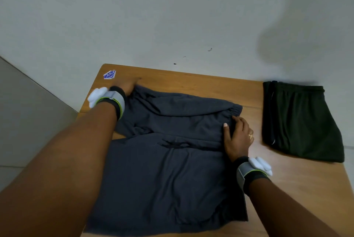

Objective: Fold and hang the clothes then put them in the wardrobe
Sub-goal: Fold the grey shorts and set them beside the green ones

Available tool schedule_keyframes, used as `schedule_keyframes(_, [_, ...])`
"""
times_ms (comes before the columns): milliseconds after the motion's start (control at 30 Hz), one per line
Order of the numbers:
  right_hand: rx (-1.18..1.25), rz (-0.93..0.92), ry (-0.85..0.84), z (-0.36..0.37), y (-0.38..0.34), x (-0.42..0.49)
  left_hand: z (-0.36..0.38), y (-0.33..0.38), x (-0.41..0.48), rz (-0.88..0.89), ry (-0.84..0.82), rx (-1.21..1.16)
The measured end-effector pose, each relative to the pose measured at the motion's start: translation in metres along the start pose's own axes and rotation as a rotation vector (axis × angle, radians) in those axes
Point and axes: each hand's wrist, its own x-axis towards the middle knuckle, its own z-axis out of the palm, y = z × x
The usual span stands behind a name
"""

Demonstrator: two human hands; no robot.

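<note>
Presently, right hand (238,139) pinches dark grey fabric shorts (162,169) on wooden surface (297,188); left hand (127,87) at far corner, grip indiscernible.

Wooden table (191,87), warm brown, set against a pale wall (153,16). Blue diamond sticker (109,75) on the table's far left corner, print illegible. Few small dark marks (210,49) on the wall just above the table edge. Soft shadow (306,35) upper right.

Plain indoor room, seemingly in a home. A wooden table (191,81) stood against a bare white wall (153,16), with a blue sticker (109,75) at its far corner. Grey shorts (162,169) lay spread on it, and folded dark shorts (300,121) lay beside them.
</note>
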Motion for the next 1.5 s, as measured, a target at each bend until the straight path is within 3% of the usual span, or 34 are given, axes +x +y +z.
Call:
schedule_keyframes(100, [-0.016,-0.015,0.015,0.001,0.002,0.002,-0.008,0.007,0.007,-0.057,-0.034,-0.415])
schedule_keyframes(200, [-0.036,-0.038,0.036,0.003,0.003,0.001,-0.011,0.002,0.012,-0.067,-0.099,-0.522])
schedule_keyframes(300, [-0.031,-0.031,0.035,0.004,0.003,0.000,0.000,-0.009,0.018,-0.048,-0.147,-0.391])
schedule_keyframes(433, [0.085,0.059,0.096,0.000,-0.005,0.011,0.007,-0.025,0.044,-0.012,0.015,-0.183])
schedule_keyframes(500, [0.215,0.155,0.105,-0.006,-0.012,0.032,0.005,-0.013,0.034,0.043,-0.008,0.028])
schedule_keyframes(567, [0.221,0.239,0.009,-0.010,-0.014,0.056,0.003,-0.001,0.026,0.033,-0.069,0.213])
schedule_keyframes(667, [0.169,0.214,-0.074,-0.019,-0.013,0.082,-0.014,0.011,0.030,0.051,-0.129,0.225])
schedule_keyframes(733, [0.191,0.222,-0.048,-0.027,-0.015,0.092,-0.030,0.011,0.042,0.106,0.006,0.147])
schedule_keyframes(833, [0.209,0.234,-0.003,-0.025,-0.022,0.094,-0.038,0.010,0.044,0.149,0.367,0.034])
schedule_keyframes(967, [0.361,0.292,0.079,-0.010,-0.031,0.073,-0.013,0.003,0.034,0.196,0.334,-0.092])
schedule_keyframes(1100, [0.168,-0.060,0.111,-0.009,-0.041,0.017,0.023,-0.037,0.013,0.231,0.419,0.032])
schedule_keyframes(1200, [0.015,-0.294,0.004,-0.004,-0.029,-0.026,0.034,-0.068,-0.010,-0.019,0.471,0.186])
schedule_keyframes(1300, [-0.074,-0.367,-0.092,-0.002,-0.003,-0.050,0.026,-0.094,-0.035,-0.085,0.466,0.281])
schedule_keyframes(1367, [-0.162,-0.368,-0.104,-0.004,0.008,-0.056,0.016,-0.113,-0.041,-0.006,0.416,0.336])
schedule_keyframes(1500, [-0.243,-0.335,-0.073,-0.006,0.012,-0.058,0.001,-0.135,-0.056,0.174,0.429,0.144])
